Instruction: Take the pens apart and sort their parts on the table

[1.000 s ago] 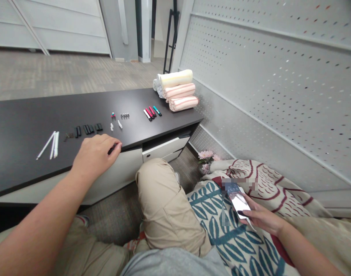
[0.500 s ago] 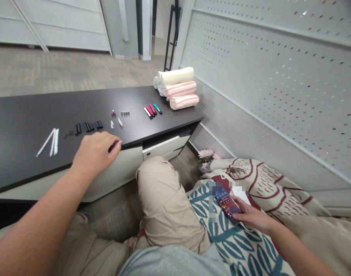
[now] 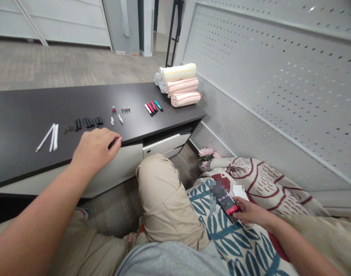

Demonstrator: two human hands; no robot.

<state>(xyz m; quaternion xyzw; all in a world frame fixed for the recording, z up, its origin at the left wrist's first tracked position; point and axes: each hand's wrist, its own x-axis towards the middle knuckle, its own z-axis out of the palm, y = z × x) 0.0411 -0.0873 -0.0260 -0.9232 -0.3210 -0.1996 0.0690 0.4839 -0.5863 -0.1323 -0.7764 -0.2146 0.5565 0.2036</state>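
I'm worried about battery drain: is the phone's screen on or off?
On. The phone in the right hand shows lit white digits and a bright red patch.

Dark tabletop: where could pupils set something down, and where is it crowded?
Bare tabletop shows behind the white sticks, toward the far edge, and between the markers and small silvery pieces. Crowded: around the black pieces, near the left hand.

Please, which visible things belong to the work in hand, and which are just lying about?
At the hands:
smartphone, held in the right hand
dark tabletop, its edge by the left hand, grip unclear

Lying about:
rolled towels
markers
white sticks
black pieces
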